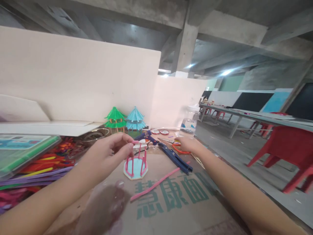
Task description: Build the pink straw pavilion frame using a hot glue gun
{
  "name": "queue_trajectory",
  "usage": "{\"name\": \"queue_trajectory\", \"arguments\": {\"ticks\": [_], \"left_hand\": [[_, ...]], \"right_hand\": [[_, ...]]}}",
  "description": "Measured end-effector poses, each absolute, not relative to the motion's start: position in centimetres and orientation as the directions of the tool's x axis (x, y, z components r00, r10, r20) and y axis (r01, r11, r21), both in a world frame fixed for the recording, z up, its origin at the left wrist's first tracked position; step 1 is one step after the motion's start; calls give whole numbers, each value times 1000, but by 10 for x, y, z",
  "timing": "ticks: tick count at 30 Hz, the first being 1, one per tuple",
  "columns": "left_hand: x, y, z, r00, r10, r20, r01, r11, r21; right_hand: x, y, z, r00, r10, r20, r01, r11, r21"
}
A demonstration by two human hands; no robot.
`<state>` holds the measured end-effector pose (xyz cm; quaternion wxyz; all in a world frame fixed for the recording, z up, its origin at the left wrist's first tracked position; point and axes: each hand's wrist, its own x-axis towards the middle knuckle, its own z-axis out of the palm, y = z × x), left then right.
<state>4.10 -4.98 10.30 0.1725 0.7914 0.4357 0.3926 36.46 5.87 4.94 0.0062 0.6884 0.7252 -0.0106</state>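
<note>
My left hand (111, 151) pinches a short pink stick piece (136, 142) just above a small light-blue base with upright pink posts (136, 166) standing on the cardboard sheet (171, 202). My right hand (187, 144) reaches to the far side of the table and rests on orange-handled scissors (179, 149); its fingers are mostly hidden. A blue glue gun (171, 153) lies between the two hands. A long pink stick (155, 184) lies on the cardboard in front of the base.
Green (114, 119) and blue (135, 120) model pavilions stand at the back by the white partition. Coloured sticks (36, 173) and a green tray (22, 150) lie left. A clear plastic jar (189, 120) sits at the table's back right. Red chairs (288, 150) and long tables stand right.
</note>
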Motion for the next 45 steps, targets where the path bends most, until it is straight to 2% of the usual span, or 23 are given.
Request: {"name": "queue_trajectory", "arguments": {"ticks": [7, 8, 10, 12, 15, 19, 24, 30, 33, 39, 45], "left_hand": [[39, -49, 110, 376, 813, 444, 330, -565, 756], [38, -50, 111, 375, 816, 440, 310, -557, 770], [39, -53, 112, 369, 828, 422, 282, -532, 799], [39, -56, 111, 355, 840, 411, 251, -509, 824], [39, -56, 111, 344, 838, 424, 175, -501, 848], [36, -54, 114, 375, 830, 414, 141, -493, 859], [32, -55, 118, 323, 871, 370, 154, -434, 888], [36, -64, 122, 204, 869, 450, 187, -486, 854], [39, -66, 121, 227, 852, 472, 225, -517, 826], [43, -71, 110, 307, 856, 416, 342, -507, 791], [45, -74, 109, 354, 809, 470, 382, -583, 717]], "right_hand": [[381, 7, 71, -58, 998, -26, 998, 57, -37], [382, -4, 69, -77, 997, -10, 991, 76, -109], [383, -24, 62, -260, 959, 111, 918, 281, -281], [377, -43, 57, -310, 911, 273, 844, 396, -362], [357, -64, 59, -289, 875, 388, 779, 450, -437], [311, -77, 79, -349, 817, 459, 698, 553, -455], [260, -71, 92, -358, 821, 444, 584, 568, -579], [254, -69, 73, -463, 799, 384, 387, 572, -723], [257, -75, 67, -496, 793, 353, 341, 552, -761], [253, -81, 58, -458, 805, 377, 299, 539, -788], [252, -82, 52, -495, 788, 366, 188, 508, -841]]}}
